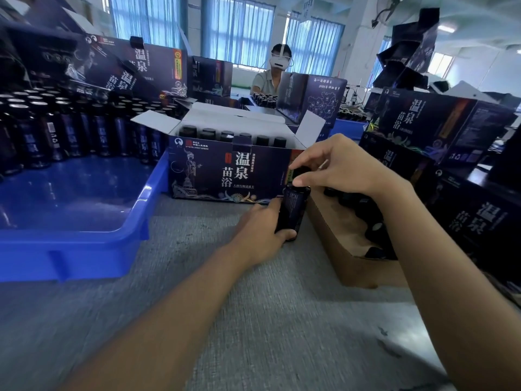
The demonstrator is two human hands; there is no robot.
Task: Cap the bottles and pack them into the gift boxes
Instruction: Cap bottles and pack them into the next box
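Hands: the left hand (pixel 260 235) is wrapped shut around the dark bottle (pixel 291 211); the right hand (pixel 342 167) pinches a black cap (pixel 299 171) at the bottle's mouth.
Bottle: upright over the grey tabletop (pixel 225 320), just in front of the open gift box (pixel 228 170).
Gift box: 1 row of capped bottles shows inside.
Cap supply: brown carton (pixel 341 249) under the right wrist.
Risk: a tilted cap may cross-thread or slip off.
Risk: a loose left grip could tip the bottle.
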